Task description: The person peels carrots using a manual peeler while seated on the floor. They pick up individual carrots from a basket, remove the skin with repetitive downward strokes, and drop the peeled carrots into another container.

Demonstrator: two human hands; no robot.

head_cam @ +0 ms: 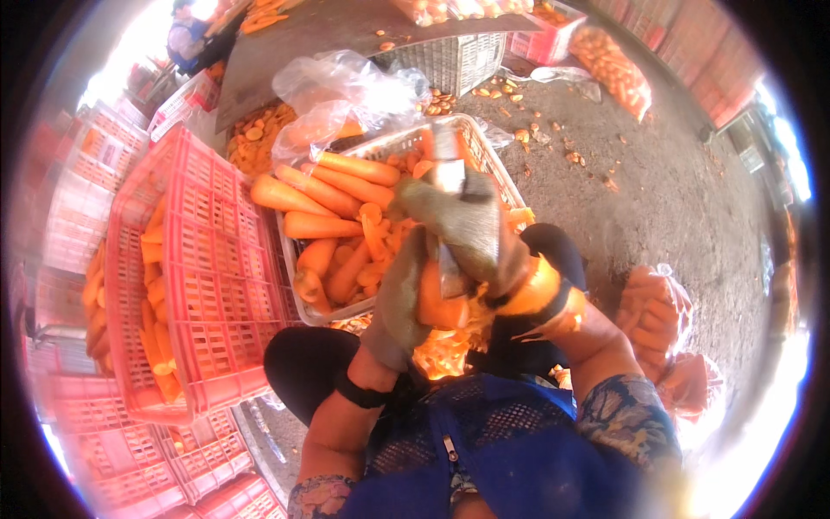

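In my gloved left hand (403, 308) is a thick carrot (443, 301), its blunt end towards my lap. My gloved right hand (470, 217) grips a flat metal hand tool (449, 172), blurred, whose lower part lies against the carrot; its exact kind cannot be made out. Strips of carrot peel (535, 289) cling to my right wrist. More peelings (444, 353) are heaped between my knees. Just beyond my hands stands a pale plastic basket (499, 162) with several whole carrots (353, 185) and cut pieces inside.
A tilted red plastic crate (220, 259) of carrots stands close on the left, among other crates (110, 447). Clear plastic bags (353, 87) lie beyond the basket. Bagged carrots (655, 318) rest on the floor (583, 207) at right. Another person (187, 39) is at far left.
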